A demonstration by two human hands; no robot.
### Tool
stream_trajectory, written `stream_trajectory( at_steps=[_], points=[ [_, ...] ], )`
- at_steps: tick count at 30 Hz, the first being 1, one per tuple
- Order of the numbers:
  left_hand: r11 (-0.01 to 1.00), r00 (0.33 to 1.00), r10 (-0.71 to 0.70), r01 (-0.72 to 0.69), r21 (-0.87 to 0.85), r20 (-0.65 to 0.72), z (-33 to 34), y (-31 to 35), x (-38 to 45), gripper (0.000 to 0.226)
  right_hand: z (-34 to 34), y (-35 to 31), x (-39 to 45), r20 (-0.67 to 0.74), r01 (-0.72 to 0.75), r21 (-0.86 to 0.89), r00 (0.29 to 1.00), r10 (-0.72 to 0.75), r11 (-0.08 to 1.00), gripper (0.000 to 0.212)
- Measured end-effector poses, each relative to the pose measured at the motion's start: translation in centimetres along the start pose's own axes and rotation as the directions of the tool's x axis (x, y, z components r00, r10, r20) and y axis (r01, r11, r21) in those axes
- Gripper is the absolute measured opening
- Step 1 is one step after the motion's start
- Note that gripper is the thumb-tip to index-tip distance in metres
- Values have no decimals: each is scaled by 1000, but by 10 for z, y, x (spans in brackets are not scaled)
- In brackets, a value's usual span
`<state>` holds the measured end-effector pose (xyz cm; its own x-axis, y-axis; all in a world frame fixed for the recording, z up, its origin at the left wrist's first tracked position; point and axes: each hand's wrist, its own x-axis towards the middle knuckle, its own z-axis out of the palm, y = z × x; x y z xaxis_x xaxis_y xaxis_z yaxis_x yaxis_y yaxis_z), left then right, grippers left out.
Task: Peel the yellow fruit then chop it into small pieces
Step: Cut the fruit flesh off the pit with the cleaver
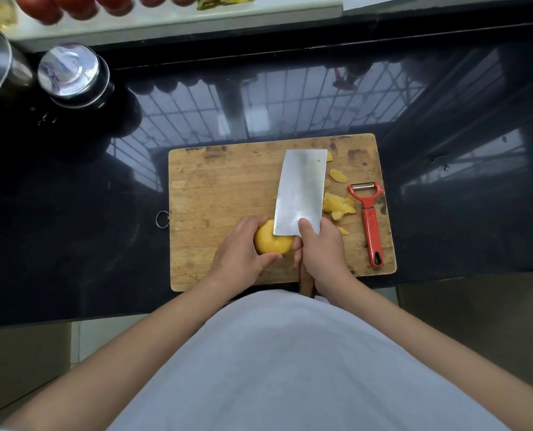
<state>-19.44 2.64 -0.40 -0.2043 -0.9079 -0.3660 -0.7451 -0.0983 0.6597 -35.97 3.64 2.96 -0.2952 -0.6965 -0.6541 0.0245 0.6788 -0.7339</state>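
On the cutting board, left hand grips the slick, soft peeled fruit while right hand clamps the cleaver.

Left hand curled, palm down, fingers and thumb closed around a held item. Right hand just beside it, fist wrapped on a handle, thumb extended forward. Both forearms bare, converging from lower corners
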Motion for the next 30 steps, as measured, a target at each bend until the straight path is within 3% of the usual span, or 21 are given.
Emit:
stream_trajectory(
  at_steps=[4,10,15,22,27,30],
  points=[
    [1000,1000,-1,1,4,0,-1,1,-1,78,-2,-1,2,-27,66,-53,997,-67,996,19],
    [1000,1000,5,-5,28,-10,-2,5,-4,73,-3,1,0,-30,291,-395,944,-329,871,24],
    [999,1000,-6,7,39,-18,-2,8,-4,71,1,1,-11,-36,314,-468,927,-373,826,28],
    [997,999,-16,19,72,-41,0,10,-4,68,5,2,-18,35,455,-611,834,-551,648,18],
    [997,999,-22,26,76,-44,1,10,-4,67,6,7,-14,13,456,-583,833,-553,673,18],
    [997,999,-16,19,72,-40,2,8,-4,68,6,10,-7,-37,390,-488,884,-465,781,24]
  ],
)
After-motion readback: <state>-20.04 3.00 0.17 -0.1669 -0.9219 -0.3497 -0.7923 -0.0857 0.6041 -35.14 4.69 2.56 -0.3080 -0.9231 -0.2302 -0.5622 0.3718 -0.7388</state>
